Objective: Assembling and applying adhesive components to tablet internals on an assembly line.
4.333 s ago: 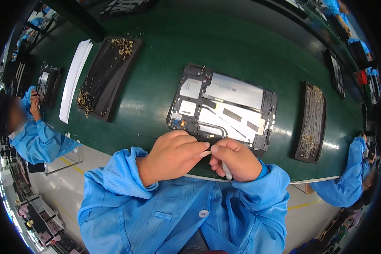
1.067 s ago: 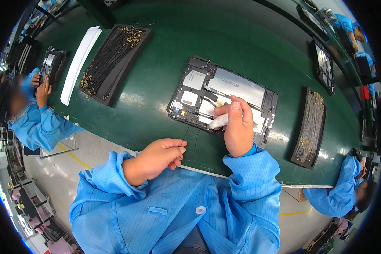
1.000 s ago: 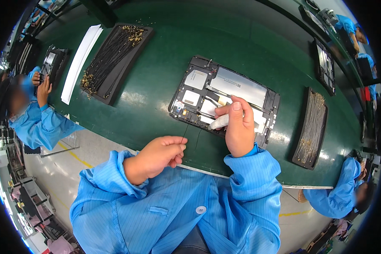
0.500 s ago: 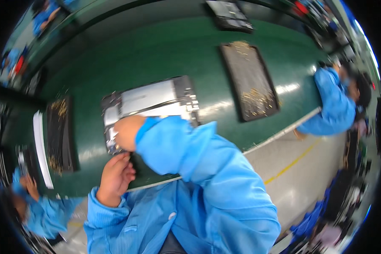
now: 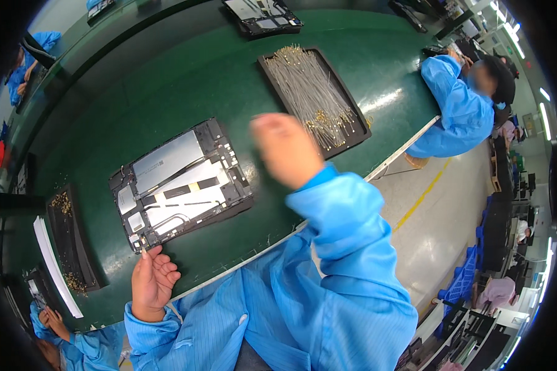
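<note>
1. Flat, black-framed rectangular electronic device (image 5: 182, 185), lying with its insides exposed on the glossy green tabletop (image 5: 185, 93).
2. Inside the frame: a silver rectangular plate (image 5: 167, 162) along the far side; nearer, a bright white area (image 5: 179, 210) crossed by black strips and thin dark cables, with a small yellow patch (image 5: 194, 187).
3. Bare left hand (image 5: 153, 281): thumb and forefinger close together at the device's near-left corner, other fingers curled; cannot tell about anything pinched.
4. Bare right hand (image 5: 288, 148): blurred, just beside the right-side tray; cannot tell finger spread or grip.
5. Black rectangular right-side tray (image 5: 358, 137): full of thin grey cables (image 5: 309, 86), gold-tipped, laid lengthwise.
6. Black rectangular left-side tray (image 5: 92, 267): thin black cables (image 5: 68, 238), also gold-tipped.
</note>
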Tool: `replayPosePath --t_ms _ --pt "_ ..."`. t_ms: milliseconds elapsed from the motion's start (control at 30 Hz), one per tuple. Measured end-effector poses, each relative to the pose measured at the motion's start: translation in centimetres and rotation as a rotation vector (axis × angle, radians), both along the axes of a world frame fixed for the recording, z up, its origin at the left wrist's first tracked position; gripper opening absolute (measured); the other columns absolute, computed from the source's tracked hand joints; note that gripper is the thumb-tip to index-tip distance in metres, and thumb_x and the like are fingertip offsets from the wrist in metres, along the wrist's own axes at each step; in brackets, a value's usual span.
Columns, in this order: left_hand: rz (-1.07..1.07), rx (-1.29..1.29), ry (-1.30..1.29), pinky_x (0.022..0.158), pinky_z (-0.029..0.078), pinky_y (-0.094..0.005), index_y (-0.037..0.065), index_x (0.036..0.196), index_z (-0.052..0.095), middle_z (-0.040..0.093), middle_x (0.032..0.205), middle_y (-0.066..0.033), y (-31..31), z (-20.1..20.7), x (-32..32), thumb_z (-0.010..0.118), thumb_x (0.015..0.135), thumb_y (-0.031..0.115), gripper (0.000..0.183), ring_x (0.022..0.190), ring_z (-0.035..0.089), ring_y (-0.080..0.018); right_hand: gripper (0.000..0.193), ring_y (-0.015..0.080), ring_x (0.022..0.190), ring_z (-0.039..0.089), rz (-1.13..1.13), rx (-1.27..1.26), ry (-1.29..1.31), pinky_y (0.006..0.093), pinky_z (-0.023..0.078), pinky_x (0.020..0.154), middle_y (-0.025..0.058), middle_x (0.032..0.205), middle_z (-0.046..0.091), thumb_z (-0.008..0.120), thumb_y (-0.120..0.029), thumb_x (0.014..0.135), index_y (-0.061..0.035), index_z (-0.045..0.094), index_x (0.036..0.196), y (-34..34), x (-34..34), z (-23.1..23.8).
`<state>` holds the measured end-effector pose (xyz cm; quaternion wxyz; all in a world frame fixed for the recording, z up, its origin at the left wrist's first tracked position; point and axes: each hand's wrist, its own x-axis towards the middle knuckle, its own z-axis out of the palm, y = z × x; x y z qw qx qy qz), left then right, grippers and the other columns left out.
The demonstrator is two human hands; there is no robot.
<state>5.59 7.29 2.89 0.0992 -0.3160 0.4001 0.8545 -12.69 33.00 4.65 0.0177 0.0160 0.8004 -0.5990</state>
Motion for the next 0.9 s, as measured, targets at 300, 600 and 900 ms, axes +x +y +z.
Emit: replayPosePath --t_ms 300,600,900 --pt "-0.018 0.056 -0.01 0.056 0.05 -0.0336 0.002 0.095 0.049 0.057 0.078 -0.0099 -0.3 -0.2 -0.1 0.031 0.087 0.03 0.034 0.067 0.058 -0.0215 0.028 0.0305 0.089 0.05 -0.362 0.957 0.093 0.035 0.038 0.08 0.0154 0.102 0.051 0.05 -0.026 0.073 -0.0071 0.058 0.092 11.4 -0.8 -2.0" --pt "-0.035 -0.143 -0.051 0.054 0.049 -0.0296 0.002 0.093 0.049 0.055 0.073 -0.0076 1.2 0.5 -0.3 0.037 0.085 0.028 0.029 0.062 0.056 -0.0181 0.026 0.0345 0.077 0.052 -0.488 0.722 0.065 0.0393 0.041 0.07 0.0185 0.078 0.055 0.046 -0.024 0.076 -0.0016 0.058 0.079 12.0 0.2 -0.2" --pt "-0.443 -0.804 0.418 0.071 0.041 -0.026 -0.003 0.109 0.04 0.051 0.092 -0.0099 4.0 2.5 -0.7 0.043 0.081 0.009 0.03 0.078 0.05 -0.015 0.023 0.0126 0.054 0.044 -0.4 -0.176 0.315 0.0275 0.038 0.052 0.0074 0.055 0.045 0.046 -0.02 0.081 -0.0012 0.052 0.07 4.2 4.8 4.9"
